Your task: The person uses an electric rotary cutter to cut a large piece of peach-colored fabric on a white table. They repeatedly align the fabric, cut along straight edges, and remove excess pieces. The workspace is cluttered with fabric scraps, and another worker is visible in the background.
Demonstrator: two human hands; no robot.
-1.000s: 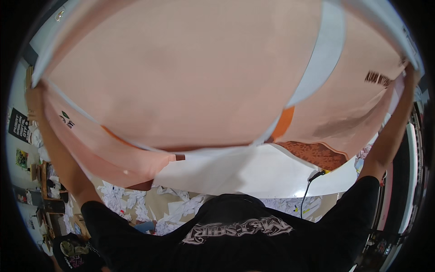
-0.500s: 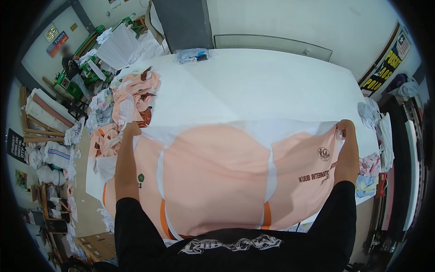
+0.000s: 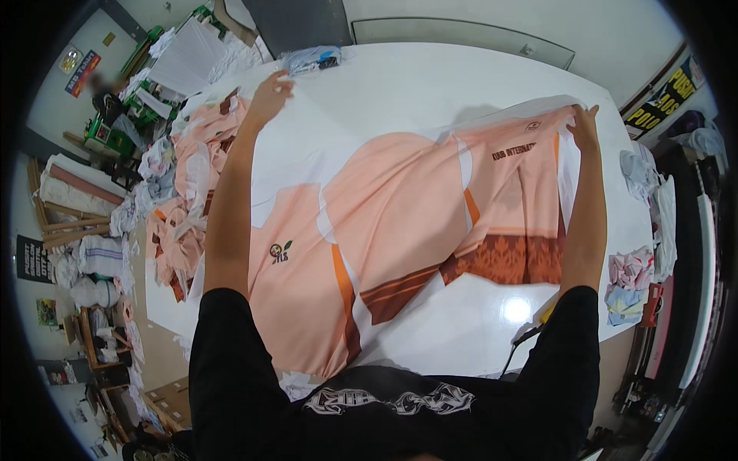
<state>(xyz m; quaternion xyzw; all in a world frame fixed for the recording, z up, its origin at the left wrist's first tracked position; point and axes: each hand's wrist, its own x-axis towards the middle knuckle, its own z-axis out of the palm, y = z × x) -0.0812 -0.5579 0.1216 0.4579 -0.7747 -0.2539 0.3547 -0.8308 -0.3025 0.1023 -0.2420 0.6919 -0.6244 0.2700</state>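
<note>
R hand (image 3: 584, 123), approx 2 o'clock: fingers closed in on the top edge of the printed fabric (image 3: 392, 192), pinching it near its far corner; exact grip partly hidden by the hand itself. L hand (image 3: 269, 97), approx 11 o'clock: fingers loosely spread and a bit bent, nothing seen in them, just by a clear plastic bag (image 3: 311, 60) w/ blue & dark bits inside; can't tell if they touch it.

Printed fabric lies mid-tbl, spread in loose folds from approx 7 o'clock up to 2, its R end drawn up to the R hand. Mostly peach, w/ white curved strips, orange slivers, dark lettering & brown patterned bands along the near edge; small emblem w/ green leaf on the part twd 8 o'clock.

Under it, the white table (image 3: 415, 88), w/ a bright glare spot at approx 4 o'clock & a dark cable (image 3: 513, 355) just beyond, twd the R sleeve.

Crumpled peach-and-white pile (image 3: 201, 157) on the tbl's L side, 9 to 10 o'clock. Folded garments (image 3: 630, 273) at approx 3 to 4. Further out: fabric rolls (image 3: 88, 184) nr 9–10, co-worker (image 3: 108, 104) at 10, yellow-and-black banner (image 3: 665, 100) at 2
</note>
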